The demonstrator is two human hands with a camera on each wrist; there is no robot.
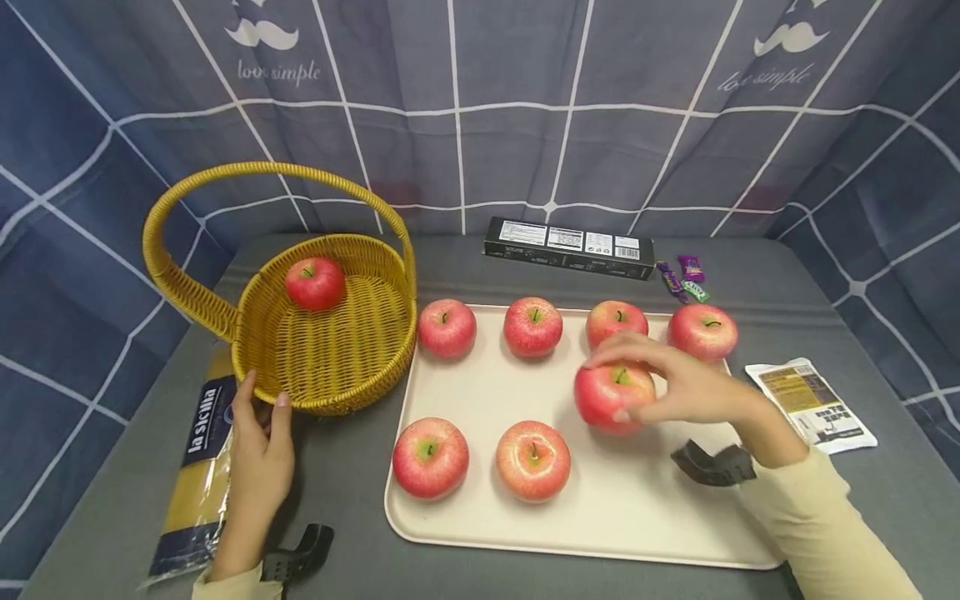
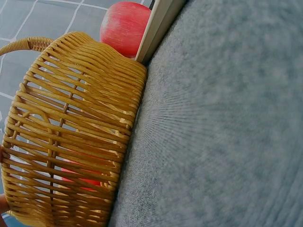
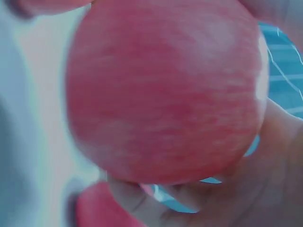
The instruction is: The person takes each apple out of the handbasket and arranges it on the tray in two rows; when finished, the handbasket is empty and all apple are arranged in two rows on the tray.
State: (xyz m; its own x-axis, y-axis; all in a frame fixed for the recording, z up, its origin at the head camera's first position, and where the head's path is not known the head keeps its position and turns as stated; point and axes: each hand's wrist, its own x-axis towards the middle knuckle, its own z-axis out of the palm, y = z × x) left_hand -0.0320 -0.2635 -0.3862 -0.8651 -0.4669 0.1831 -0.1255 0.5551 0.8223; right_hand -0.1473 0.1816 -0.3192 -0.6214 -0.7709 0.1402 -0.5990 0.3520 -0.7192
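My right hand (image 1: 678,387) grips a red apple (image 1: 611,398) above the right half of the cream tray (image 1: 637,500); in the right wrist view this apple (image 3: 165,90) fills most of the picture. My left hand (image 1: 258,467) is at the front rim of the yellow wicker basket (image 1: 330,358), its extended fingertips touching the rim. One red apple (image 1: 315,283) lies inside the basket at the back left. Several apples form a back row along the tray, among them a red apple (image 1: 532,327). Nearer the front lie two more, a left apple (image 1: 431,458) and a right apple (image 1: 533,461).
Behind the tray lies a long black box (image 1: 570,247), with small wrapped candies (image 1: 686,279) beside it. A white and brown packet (image 1: 810,404) is right of the tray. A pasta bag (image 1: 197,475) lies beside my left hand. The basket's tall handle (image 1: 277,169) arches upward.
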